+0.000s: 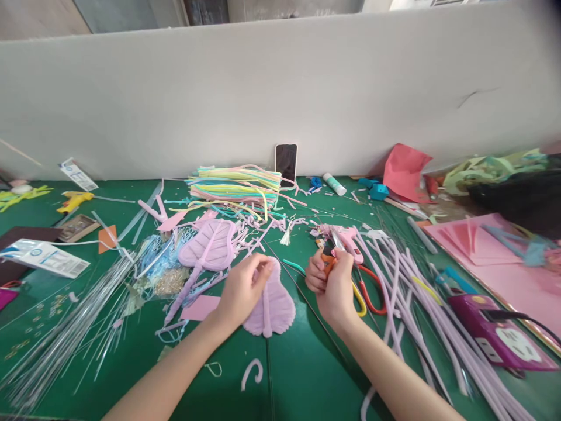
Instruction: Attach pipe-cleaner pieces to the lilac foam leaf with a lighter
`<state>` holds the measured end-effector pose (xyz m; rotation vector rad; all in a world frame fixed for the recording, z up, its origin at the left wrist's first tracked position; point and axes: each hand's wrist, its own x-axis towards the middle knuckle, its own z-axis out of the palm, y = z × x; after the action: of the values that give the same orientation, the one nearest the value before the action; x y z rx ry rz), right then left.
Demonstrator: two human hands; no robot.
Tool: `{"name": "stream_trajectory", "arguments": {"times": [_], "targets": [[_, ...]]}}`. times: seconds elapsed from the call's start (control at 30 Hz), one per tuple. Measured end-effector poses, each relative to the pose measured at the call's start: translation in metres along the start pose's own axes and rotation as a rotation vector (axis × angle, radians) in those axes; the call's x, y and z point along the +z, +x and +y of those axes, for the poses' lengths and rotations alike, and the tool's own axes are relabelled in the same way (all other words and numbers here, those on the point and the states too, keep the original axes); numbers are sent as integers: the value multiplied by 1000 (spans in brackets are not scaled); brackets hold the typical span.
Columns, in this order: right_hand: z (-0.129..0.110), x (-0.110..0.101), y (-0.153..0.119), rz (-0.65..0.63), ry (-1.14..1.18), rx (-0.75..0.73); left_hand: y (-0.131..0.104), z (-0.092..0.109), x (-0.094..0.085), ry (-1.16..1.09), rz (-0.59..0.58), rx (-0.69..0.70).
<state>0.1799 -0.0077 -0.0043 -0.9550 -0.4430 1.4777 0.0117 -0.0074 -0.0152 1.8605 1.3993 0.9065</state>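
Note:
A fuzzy lilac butterfly-shaped piece (269,304), made of pipe cleaners with a raised centre rib, lies at the middle of the table. My left hand (245,287) pinches its upper edge; the fingertips are partly hidden. Farther right, my right hand (335,282) is wrapped around an orange-handled tool (328,261) with metal jaws pointing away; fingers cover much of it. Scissors with red and yellow handles (377,290) lie beside that hand, near a pink glue gun (350,242). A second lilac leaf-shaped piece (207,245) with a stem rests beyond my left hand.
Coloured pipe cleaners (236,190) are heaped at the back before an upright phone (286,162). Lilac pipe cleaners (421,298) spread at right beside a purple power strip (499,333). Bare wires (74,327) fan across the left. A curled lilac offcut (252,371) lies in front.

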Motion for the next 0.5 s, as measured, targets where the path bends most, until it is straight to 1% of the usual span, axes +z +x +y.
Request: {"name": "stream_trajectory", "arguments": {"times": [0.07,0.1,0.2,0.37,0.5], "targets": [[-3,-3,3,-16,-37,35,7,-9,-13,193,74,37],[-4,-5,4,-27,-67,53,10,-14,-19,279,92,45],[-3,-9,9,-62,-161,94,16,-25,-29,487,98,70],[0,-12,15,-99,-222,120,15,-29,-29,699,59,106],[3,-13,17,-137,-264,124,11,-26,-29,787,43,111]]}}
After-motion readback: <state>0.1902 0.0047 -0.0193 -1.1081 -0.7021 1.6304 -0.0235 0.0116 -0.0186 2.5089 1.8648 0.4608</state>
